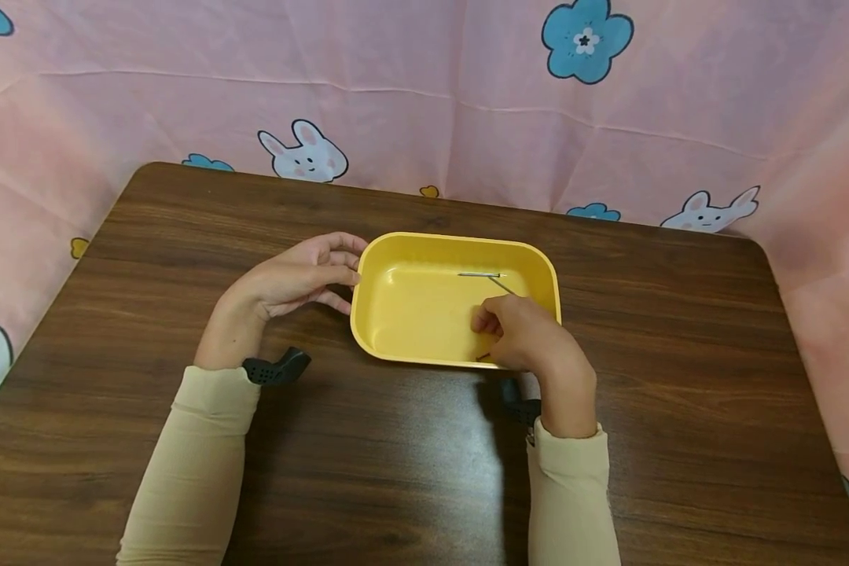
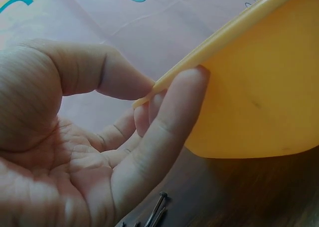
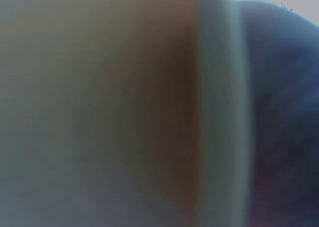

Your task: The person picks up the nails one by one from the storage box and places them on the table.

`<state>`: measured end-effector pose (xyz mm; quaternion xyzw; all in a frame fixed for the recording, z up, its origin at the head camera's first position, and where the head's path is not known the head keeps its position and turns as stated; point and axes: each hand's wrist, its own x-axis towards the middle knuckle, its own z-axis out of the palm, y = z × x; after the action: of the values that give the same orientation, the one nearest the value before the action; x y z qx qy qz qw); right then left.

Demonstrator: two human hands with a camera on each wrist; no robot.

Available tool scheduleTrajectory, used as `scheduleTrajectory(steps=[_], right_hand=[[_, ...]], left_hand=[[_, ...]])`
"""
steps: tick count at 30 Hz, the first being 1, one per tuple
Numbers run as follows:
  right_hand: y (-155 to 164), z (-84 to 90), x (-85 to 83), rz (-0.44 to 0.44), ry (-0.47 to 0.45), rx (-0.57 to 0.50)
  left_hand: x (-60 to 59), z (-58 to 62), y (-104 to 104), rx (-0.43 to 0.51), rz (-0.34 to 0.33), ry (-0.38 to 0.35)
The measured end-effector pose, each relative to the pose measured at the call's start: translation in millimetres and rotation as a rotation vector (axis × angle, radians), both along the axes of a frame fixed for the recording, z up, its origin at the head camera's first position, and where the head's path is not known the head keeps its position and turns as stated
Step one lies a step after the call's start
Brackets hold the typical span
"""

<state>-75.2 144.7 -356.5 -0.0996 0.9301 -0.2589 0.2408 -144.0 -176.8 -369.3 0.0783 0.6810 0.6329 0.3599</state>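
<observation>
A yellow plastic tray (image 1: pixel 424 314) stands on the wooden table. At its left end my left hand (image 1: pixel 300 275) holds the rim, and the left wrist view shows thumb and fingers (image 2: pixel 169 117) pinching the tray's edge (image 2: pixel 224 42). My right hand (image 1: pixel 527 334) reaches over the front wall with curled fingers inside the tray. A thin nail (image 1: pixel 479 275) lies on the tray floor, and a second nail (image 1: pixel 501 284) runs partly behind the right hand. By the thumb a short dark tip (image 1: pixel 483 358) shows; whether the fingertips hold it is hidden.
Several dark nails (image 2: pixel 157 209) lie below the left hand in the left wrist view. Brown wooden table (image 1: pixel 679 377) surrounds the tray, with a pink patterned cloth (image 1: pixel 410 86) behind it. Black wrist mounts (image 1: pixel 277 367) sit on both arms. The right wrist view is blurred.
</observation>
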Motion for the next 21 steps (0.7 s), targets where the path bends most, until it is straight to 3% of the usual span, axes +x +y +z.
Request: scheduleTrajectory(steps=[7,21], right_hand=[[-2.5,0.9,-2.8,-0.013,-0.041,0.038],[-2.2,-2.0,-4.5,-0.081,0.014,0.050]], left_hand=[[-1.1,1.7,1.3,-0.001,0.003,-0.003],[-0.4,1.7,1.6,0.003,0.003,-0.004]])
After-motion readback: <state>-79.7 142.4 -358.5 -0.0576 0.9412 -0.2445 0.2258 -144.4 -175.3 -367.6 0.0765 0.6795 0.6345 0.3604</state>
